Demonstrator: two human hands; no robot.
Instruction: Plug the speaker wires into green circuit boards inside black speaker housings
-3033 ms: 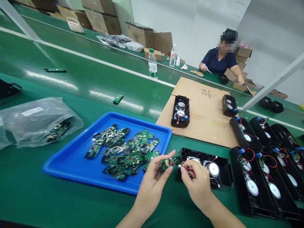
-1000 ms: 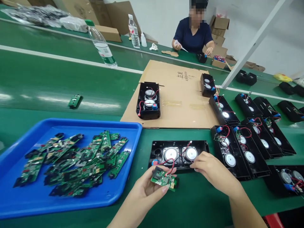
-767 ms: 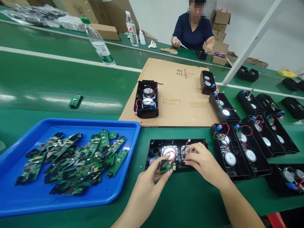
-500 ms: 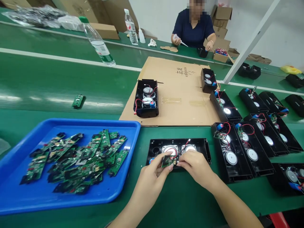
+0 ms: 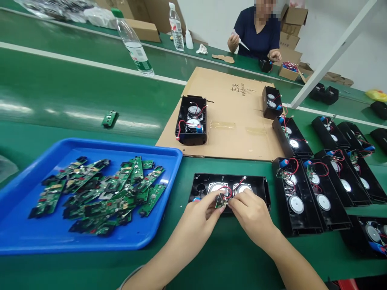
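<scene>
My left hand (image 5: pixel 204 217) pinches a small green circuit board (image 5: pixel 220 200) between thumb and fingers. My right hand (image 5: pixel 252 211) is closed at the board's right edge, its fingertips around a wire connector that they mostly cover. Red and black wires (image 5: pixel 229 191) run up behind the board. Both hands are over a black speaker box (image 5: pixel 201 180) lying lengthwise on the green bench, with two round speakers (image 5: pixel 218 187) inside. A loose lead with a white plug (image 5: pixel 244 178) sticks up between the speakers. At the box's left end a blue part (image 5: pixel 196 199) shows.
To the left, a blue tray (image 5: pixel 178 161) holds several circuit boards. One board (image 5: pixel 109 119) lies beyond it. A speaker box (image 5: pixel 192 121) sits on flat cardboard (image 5: pixel 236 108); several more boxes (image 5: pixel 298 201) line the right. A bottle (image 5: pixel 136 48) stands behind. Across the bench, a person (image 5: pixel 256 32) works.
The view has shifted slightly. My left hand has tilted the circuit board more upright, and my right fingertips have drawn in closer against its edge.
</scene>
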